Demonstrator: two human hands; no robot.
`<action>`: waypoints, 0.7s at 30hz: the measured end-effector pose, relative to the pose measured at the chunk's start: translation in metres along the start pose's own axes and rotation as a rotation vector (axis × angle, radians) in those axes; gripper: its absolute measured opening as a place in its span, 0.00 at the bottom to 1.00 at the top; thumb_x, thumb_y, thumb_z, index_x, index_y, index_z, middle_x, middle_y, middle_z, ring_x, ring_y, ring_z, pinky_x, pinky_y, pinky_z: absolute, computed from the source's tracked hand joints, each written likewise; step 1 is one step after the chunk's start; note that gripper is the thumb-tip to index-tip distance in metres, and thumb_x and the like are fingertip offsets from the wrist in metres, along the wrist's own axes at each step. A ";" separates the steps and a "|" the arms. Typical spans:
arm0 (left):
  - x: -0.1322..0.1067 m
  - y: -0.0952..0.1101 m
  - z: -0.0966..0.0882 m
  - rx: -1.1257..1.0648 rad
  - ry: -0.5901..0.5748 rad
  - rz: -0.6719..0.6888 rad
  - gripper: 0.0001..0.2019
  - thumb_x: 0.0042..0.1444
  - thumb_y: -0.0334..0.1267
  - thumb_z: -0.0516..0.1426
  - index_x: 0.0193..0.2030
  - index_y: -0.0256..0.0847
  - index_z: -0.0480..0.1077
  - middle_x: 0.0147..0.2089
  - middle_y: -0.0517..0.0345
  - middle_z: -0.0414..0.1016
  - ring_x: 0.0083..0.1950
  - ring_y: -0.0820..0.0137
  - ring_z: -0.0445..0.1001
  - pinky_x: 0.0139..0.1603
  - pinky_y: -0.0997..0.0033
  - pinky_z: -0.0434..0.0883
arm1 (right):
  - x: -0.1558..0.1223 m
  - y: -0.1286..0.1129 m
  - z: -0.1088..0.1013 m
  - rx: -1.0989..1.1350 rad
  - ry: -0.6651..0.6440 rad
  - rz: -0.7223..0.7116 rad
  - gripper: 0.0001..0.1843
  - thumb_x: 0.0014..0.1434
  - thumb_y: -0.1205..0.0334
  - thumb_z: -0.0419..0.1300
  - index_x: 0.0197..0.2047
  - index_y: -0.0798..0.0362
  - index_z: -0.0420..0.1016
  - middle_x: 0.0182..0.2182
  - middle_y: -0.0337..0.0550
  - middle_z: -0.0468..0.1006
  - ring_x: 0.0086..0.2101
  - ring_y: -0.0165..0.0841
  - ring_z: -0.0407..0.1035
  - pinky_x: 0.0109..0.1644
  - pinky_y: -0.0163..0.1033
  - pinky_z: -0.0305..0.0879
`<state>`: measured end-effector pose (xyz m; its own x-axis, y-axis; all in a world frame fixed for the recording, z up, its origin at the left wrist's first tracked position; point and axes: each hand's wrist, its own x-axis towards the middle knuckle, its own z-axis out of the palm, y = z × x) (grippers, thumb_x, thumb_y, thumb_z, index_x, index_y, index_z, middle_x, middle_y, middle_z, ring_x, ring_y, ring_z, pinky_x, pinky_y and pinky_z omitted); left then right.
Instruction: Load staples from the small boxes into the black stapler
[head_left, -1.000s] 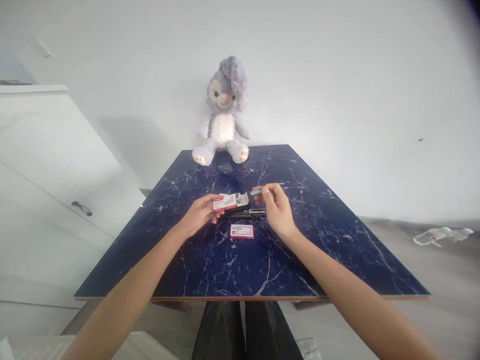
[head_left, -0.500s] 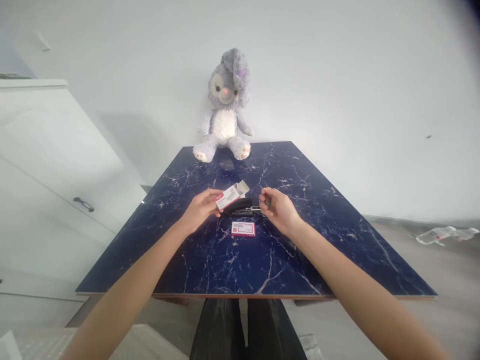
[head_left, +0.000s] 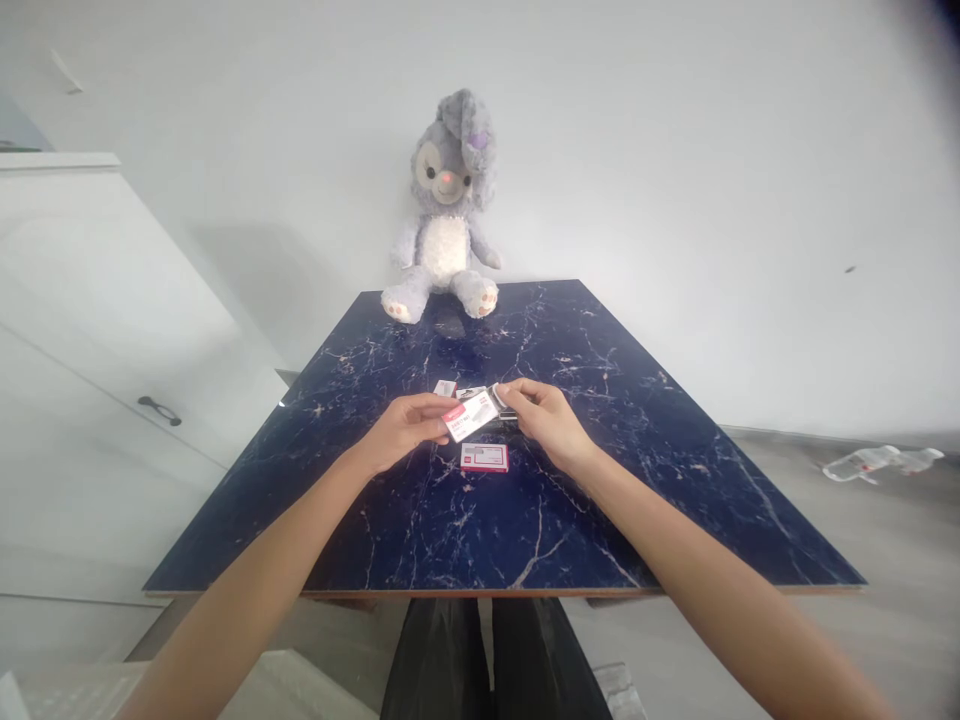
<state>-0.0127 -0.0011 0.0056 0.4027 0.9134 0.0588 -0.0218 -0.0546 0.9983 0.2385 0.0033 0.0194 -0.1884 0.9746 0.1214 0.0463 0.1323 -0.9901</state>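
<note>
My left hand [head_left: 411, 430] grips the left end of a small white-and-red staple box [head_left: 471, 416] between thumb and fingers, tilted above the table. At the box's right end, my right hand [head_left: 544, 415] is closed, thumb and fingertips pinching at the flap. Whether staples are also in those fingers is hidden. Behind the box lies a black stapler [head_left: 508, 413], mostly covered by the box and my right hand. A second white-and-red staple box [head_left: 484, 458] lies flat just in front, and another small box [head_left: 445, 388] shows partly behind.
A grey plush rabbit [head_left: 447, 215] sits at the back of the blue marbled table [head_left: 570, 520], against the wall. A white cabinet [head_left: 97, 330] stands to the left. Clear plastic items [head_left: 874, 462] lie on the floor at right.
My right hand has moved left onto the open end of the staple box. The box in my left hand has come slightly nearer, uncovering another small box behind it.
</note>
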 end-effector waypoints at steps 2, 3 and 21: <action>0.000 0.000 -0.001 0.013 -0.043 -0.014 0.23 0.48 0.37 0.71 0.52 0.42 0.78 0.48 0.47 0.82 0.45 0.61 0.80 0.41 0.65 0.79 | 0.000 0.004 0.001 0.004 0.000 -0.025 0.22 0.56 0.40 0.64 0.37 0.53 0.81 0.28 0.40 0.79 0.28 0.31 0.69 0.33 0.37 0.63; 0.000 0.000 -0.001 0.021 -0.061 -0.017 0.24 0.46 0.36 0.71 0.53 0.42 0.77 0.47 0.47 0.82 0.46 0.61 0.80 0.43 0.63 0.79 | 0.000 0.006 0.002 0.006 -0.006 -0.037 0.21 0.56 0.41 0.65 0.37 0.53 0.81 0.30 0.41 0.80 0.30 0.32 0.70 0.35 0.37 0.64; -0.001 0.007 -0.003 -0.032 -0.172 0.087 0.29 0.48 0.39 0.70 0.58 0.46 0.72 0.48 0.50 0.78 0.47 0.62 0.77 0.47 0.61 0.75 | 0.004 -0.003 -0.014 -0.033 -0.178 -0.056 0.15 0.58 0.51 0.63 0.45 0.50 0.82 0.35 0.40 0.80 0.31 0.31 0.69 0.37 0.38 0.65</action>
<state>-0.0160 -0.0011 0.0123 0.5486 0.8232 0.1461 -0.0913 -0.1147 0.9892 0.2516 0.0091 0.0242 -0.3623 0.9183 0.1593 0.0627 0.1945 -0.9789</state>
